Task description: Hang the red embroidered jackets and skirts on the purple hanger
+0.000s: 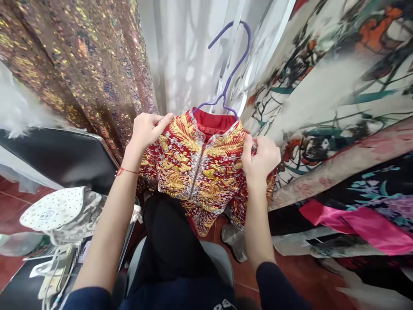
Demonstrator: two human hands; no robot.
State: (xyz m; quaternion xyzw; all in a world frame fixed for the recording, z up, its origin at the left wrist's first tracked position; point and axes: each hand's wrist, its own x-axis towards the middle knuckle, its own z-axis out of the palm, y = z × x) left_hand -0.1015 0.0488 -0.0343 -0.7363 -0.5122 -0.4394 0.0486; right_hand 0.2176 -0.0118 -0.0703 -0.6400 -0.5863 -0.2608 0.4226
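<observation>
A red jacket with dense gold and silver embroidery hangs in front of me on a purple hanger. My left hand grips the jacket's left shoulder, fingers curled over the edge. My right hand pinches the right shoulder near the collar. A thin red string circles my left wrist. The jacket's lower hem drapes down over my dark-trousered lap.
A bronze sequin fabric hangs at the left, white sheer curtain behind, floral printed garments and a pink cloth at the right. A black table at the left carries a dotted white cloth and a power strip.
</observation>
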